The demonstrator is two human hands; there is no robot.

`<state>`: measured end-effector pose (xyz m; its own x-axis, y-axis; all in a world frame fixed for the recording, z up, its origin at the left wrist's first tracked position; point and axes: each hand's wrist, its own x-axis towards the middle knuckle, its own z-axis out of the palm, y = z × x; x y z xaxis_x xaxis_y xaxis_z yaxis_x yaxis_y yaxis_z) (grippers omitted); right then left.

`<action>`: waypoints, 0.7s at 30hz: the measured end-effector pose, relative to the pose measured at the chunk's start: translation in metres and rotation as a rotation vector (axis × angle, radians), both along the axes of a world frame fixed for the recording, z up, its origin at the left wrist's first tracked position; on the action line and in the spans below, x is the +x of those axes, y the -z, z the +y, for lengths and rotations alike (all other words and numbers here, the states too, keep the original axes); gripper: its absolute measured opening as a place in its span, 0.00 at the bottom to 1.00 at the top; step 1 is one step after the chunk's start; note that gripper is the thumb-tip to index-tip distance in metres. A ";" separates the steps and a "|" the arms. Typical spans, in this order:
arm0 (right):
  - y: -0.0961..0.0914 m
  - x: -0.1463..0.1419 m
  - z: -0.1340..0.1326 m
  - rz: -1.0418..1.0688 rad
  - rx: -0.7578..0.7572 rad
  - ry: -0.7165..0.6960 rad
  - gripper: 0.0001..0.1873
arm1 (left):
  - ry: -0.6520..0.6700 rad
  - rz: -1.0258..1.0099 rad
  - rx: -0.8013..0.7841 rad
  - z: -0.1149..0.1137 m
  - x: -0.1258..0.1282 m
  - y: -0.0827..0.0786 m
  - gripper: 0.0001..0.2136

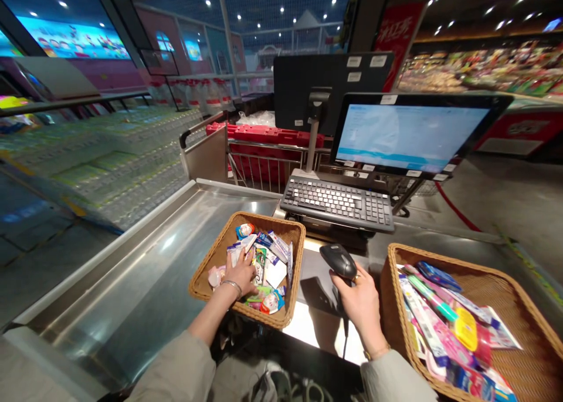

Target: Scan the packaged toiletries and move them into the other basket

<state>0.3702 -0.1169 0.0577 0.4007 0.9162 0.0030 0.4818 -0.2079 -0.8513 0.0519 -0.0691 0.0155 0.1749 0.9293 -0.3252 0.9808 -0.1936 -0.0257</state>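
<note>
My left hand [241, 273] reaches into a wicker basket [203, 277] with its fingers spread over small packaged goods. Near its fingertips are a green-and-dark packet [259, 262] and a pale packet [238, 246]; whether it touches or only covers them is hard to make out. Orange-and-blue packs [272, 301] lie in the same basket. A black barcode scanner [338, 261] is gripped by my right hand [361, 302], its head tilted up and left above the lit counter strip. The scanner's cable hangs down below the hand.
To the right stands a second wicker basket [519, 296] with several colourful packages. A keyboard [336, 202] and a lit monitor [409, 132] are behind the scanner. The steel counter [145, 273] stretches left, with a shopping cart [264, 167] beyond it.
</note>
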 end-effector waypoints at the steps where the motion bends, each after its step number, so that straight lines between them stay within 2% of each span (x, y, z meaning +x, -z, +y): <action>1: 0.001 0.000 0.000 0.003 0.003 -0.004 0.25 | 0.006 0.011 -0.007 0.000 0.000 0.000 0.18; 6: 0.006 0.001 0.000 0.011 0.045 -0.006 0.23 | 0.046 0.052 -0.057 -0.001 0.003 0.001 0.19; 14: 0.005 0.004 -0.001 0.009 0.060 -0.001 0.21 | 0.064 0.034 -0.076 0.002 0.004 0.021 0.19; 21: 0.008 0.004 0.000 0.003 0.048 0.020 0.21 | 0.095 0.055 -0.106 0.003 0.010 0.020 0.21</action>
<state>0.3738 -0.1174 0.0499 0.4188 0.9069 0.0456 0.4753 -0.1761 -0.8620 0.0623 -0.0661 -0.0042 0.2392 0.8693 -0.4325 0.9557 -0.2896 -0.0534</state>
